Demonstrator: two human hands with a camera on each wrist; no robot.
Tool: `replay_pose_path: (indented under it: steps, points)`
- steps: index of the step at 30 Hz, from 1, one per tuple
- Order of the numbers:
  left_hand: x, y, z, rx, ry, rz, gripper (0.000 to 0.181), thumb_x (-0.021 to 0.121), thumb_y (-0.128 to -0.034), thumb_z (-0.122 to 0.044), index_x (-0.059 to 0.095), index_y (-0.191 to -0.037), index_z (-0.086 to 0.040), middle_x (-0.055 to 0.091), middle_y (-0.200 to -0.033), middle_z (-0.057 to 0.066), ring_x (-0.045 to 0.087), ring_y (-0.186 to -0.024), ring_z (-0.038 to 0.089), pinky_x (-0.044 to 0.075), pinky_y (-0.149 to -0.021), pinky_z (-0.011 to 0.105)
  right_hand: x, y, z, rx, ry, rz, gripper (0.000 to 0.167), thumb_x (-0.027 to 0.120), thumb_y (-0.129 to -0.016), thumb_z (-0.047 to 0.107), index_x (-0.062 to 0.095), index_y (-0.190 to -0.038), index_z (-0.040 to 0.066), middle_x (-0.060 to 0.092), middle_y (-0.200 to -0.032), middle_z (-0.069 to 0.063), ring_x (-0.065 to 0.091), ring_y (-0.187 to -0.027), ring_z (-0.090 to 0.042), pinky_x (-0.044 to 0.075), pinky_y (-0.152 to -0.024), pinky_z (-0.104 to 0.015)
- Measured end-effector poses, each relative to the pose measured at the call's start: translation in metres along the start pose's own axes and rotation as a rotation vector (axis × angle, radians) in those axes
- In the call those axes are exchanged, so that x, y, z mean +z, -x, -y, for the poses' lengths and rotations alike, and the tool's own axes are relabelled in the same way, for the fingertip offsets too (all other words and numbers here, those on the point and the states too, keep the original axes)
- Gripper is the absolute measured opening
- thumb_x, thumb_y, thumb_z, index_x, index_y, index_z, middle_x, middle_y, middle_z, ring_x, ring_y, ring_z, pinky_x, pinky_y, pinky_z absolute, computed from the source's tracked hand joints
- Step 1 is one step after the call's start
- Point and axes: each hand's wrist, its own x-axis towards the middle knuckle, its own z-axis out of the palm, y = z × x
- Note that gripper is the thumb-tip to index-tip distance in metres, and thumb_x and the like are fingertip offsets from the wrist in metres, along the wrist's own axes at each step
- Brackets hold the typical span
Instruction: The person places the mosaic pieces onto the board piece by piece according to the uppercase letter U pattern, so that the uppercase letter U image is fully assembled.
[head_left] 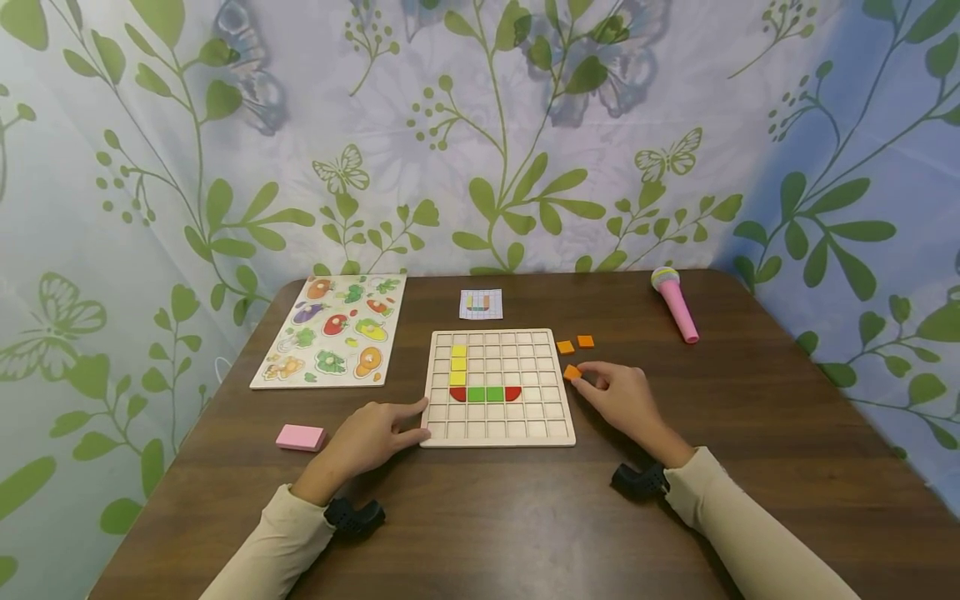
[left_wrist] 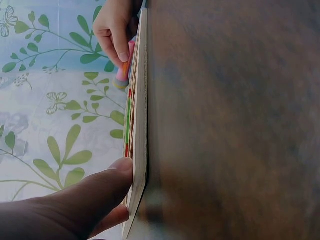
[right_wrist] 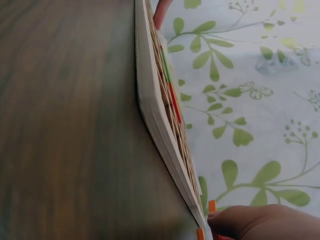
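Note:
On the wooden grid board (head_left: pixel 532 412) lie yellow squares (head_left: pixel 458 364) in a column, two green squares (head_left: pixel 485 394) and two red rounded pieces (head_left: pixel 513 393), forming an L-like line. My left hand (head_left: pixel 367 437) rests at the board's left edge, thumb and forefinger touching it; the left wrist view shows the thumb (left_wrist: pixel 95 197) against the rim. Just off the board's right side, my right hand (head_left: pixel 618 400) pinches an orange square tile (head_left: pixel 572 372) between thumb and fingertips. Two more orange square tiles (head_left: pixel 585 342) lie beyond it on the table.
Behind the board lies a small pattern card (head_left: pixel 481 305). A vegetable puzzle board (head_left: pixel 341 342) is at the back left, a pink block (head_left: pixel 301 437) beside the left forearm. A pink toy microphone (head_left: pixel 678 308) lies at the back right of the brown table (head_left: pixel 510 525).

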Motion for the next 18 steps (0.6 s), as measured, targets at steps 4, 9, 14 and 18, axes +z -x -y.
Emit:
replay_pose_path:
  steps: [4, 9, 14, 18]
  points:
    - [0.0, 0.001, 0.0, 0.001, 0.004, 0.0, 0.06, 0.073, -0.0932, -0.045, 0.058, -0.147, -0.023, 0.04, -0.054, -0.008, 0.031, -0.051, 0.009, 0.03, -0.051, 0.027, 0.002, -0.001, 0.002, -0.01, -0.016, 0.019, 0.031, 0.079, -0.091, 0.027, 0.078, -0.115, 0.006, 0.046, -0.053, 0.008, 0.039, -0.044, -0.013, 0.028, -0.046, -0.027]
    - [-0.001, 0.0, -0.001, -0.003, 0.004, 0.003, 0.06, 0.073, -0.0938, -0.046, 0.058, -0.147, -0.022, 0.04, -0.054, -0.007, 0.031, -0.051, 0.009, 0.03, -0.051, 0.027, 0.005, -0.004, 0.007, 0.002, -0.06, 0.063, 0.03, 0.08, -0.091, 0.027, 0.078, -0.114, 0.008, 0.046, -0.054, 0.007, 0.039, -0.045, -0.014, 0.027, -0.046, -0.027]
    - [-0.001, 0.001, -0.001, -0.005, 0.003, 0.005, 0.06, 0.073, -0.0938, -0.045, 0.058, -0.147, -0.023, 0.04, -0.055, -0.007, 0.03, -0.051, 0.01, 0.03, -0.051, 0.028, 0.009, -0.007, 0.013, -0.001, -0.104, 0.114, 0.029, 0.08, -0.091, 0.029, 0.079, -0.114, 0.011, 0.045, -0.054, 0.007, 0.037, -0.045, -0.013, 0.027, -0.045, -0.027]
    - [-0.001, 0.001, -0.001, -0.008, -0.002, 0.009, 0.06, 0.073, -0.0934, -0.045, 0.058, -0.147, -0.024, 0.042, -0.055, -0.007, 0.032, -0.051, 0.01, 0.031, -0.051, 0.027, 0.012, -0.008, 0.017, -0.019, -0.107, 0.106, 0.03, 0.08, -0.091, 0.029, 0.079, -0.114, 0.011, 0.043, -0.054, 0.007, 0.036, -0.045, -0.012, 0.026, -0.046, -0.026]
